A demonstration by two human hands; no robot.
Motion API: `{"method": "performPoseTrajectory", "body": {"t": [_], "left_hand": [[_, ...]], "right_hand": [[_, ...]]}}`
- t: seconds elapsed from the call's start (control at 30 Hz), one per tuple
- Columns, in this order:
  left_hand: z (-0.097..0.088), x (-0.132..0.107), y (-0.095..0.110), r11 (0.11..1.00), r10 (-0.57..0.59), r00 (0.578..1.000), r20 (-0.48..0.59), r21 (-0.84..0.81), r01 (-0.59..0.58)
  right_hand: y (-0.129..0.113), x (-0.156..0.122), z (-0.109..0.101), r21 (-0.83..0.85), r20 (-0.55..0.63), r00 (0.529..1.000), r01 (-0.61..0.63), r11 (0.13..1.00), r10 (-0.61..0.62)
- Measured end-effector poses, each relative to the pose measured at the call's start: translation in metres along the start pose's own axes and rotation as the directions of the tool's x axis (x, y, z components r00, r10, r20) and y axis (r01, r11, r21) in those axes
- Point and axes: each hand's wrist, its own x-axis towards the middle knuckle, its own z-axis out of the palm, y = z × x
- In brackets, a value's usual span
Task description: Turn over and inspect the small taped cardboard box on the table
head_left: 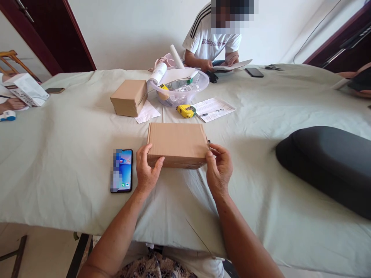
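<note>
A closed brown cardboard box (pixel 177 139) is in front of me, on or just over the cloth-covered table. My left hand (pixel 147 166) grips its left end, thumb on the near face and fingers along the side. At the right near corner, my right hand (pixel 219 166) holds the box between thumb and curled fingers. A small dark thing shows by the right fingertips; I cannot make out what it is. Left of my left hand lies a phone (pixel 123 170) with its screen lit.
Beyond are a second cardboard box (pixel 129 97), a plastic basin (pixel 199 85) with bottles and rolls, a yellow tape measure (pixel 186 111), and a pen on a paper sheet (pixel 223 107). A black padded object (pixel 321 162) lies right. One person (pixel 213 46) sits opposite; another's hand shows far left.
</note>
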Motion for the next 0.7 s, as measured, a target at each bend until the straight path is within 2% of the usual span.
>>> {"method": "performPoseTrajectory", "body": {"t": [0.3,0.53,0.7], "left_hand": [[-0.003,0.004,-0.010,0.972,-0.191,0.981,-0.018,-0.143,0.187],[-0.001,0.010,-0.022,0.957,-0.208,0.976,-0.067,-0.219,0.189],[-0.002,0.014,-0.023,0.944,-0.245,0.963,-0.108,-0.253,0.212]], "right_hand": [[-0.001,-0.005,0.005,0.014,0.094,0.987,0.132,0.991,-0.133],[0.013,0.000,0.008,0.093,0.244,0.967,0.048,0.994,-0.070],[0.018,-0.002,0.010,0.061,0.345,0.938,0.018,0.998,-0.038]]}}
